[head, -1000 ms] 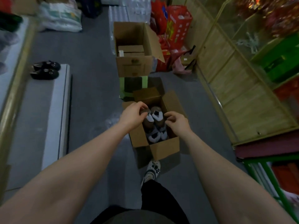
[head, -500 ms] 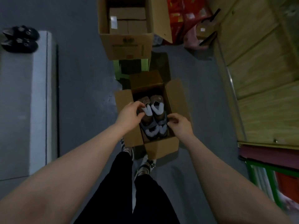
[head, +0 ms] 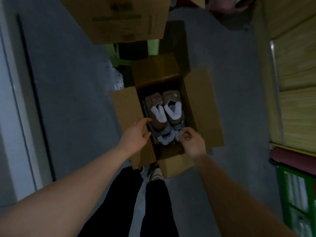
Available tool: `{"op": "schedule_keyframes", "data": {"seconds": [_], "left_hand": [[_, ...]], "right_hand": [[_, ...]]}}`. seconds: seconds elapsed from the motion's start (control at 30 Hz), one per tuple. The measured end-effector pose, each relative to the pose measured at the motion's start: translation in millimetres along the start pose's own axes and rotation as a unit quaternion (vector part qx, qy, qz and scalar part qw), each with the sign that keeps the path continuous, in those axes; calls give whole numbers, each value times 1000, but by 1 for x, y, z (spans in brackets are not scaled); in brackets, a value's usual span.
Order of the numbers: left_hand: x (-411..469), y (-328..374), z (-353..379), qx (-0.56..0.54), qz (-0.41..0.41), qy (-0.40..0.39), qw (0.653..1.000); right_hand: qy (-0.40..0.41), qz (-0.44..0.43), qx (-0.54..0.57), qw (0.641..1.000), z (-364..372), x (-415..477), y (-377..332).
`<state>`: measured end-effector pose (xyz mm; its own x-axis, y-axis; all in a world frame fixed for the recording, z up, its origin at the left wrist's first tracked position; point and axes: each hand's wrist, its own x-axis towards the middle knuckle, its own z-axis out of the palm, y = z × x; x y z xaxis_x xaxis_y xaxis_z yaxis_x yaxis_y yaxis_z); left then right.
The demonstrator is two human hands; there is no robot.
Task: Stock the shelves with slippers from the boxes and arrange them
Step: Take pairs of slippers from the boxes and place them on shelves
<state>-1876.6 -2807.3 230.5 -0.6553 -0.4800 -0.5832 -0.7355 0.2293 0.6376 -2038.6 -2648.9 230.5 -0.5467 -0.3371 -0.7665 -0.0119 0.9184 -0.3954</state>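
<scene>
An open cardboard box stands on the grey floor in front of my feet. Inside lies a pair of brown slippers with white fleece lining, toes pointing away from me. Under them at the near end sits a grey pair with pale fluffy lining. My left hand is at the box's left inner wall, thumb and curled fingers closing round the left side of the slippers. My right hand pinches the fluffy near edge of the right grey slipper.
A larger cardboard box stands just beyond, with a green stool between the two boxes. A low white platform runs along the left. A wood-panelled counter and a green rack line the right. My shoes touch the box's near flap.
The view has tilted down and closer to the box. My left hand slid off the top of the brown slippers to their left side; my right hand dropped back to the grey slipper's near edge.
</scene>
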Motion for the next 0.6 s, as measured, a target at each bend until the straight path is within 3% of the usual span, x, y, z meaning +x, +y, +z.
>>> {"op": "schedule_keyframes", "data": {"seconds": [0.37, 0.47, 0.6], "left_hand": [[118, -77, 89, 17, -12, -59, 998], [150, -91, 109, 34, -5, -55, 998], [190, -110, 130, 49, -6, -34, 998]], "right_hand": [[6, -86, -75, 993, 73, 152, 31], [22, -147, -87, 985, 91, 185, 37], [72, -190, -189, 961, 115, 234, 51]]}}
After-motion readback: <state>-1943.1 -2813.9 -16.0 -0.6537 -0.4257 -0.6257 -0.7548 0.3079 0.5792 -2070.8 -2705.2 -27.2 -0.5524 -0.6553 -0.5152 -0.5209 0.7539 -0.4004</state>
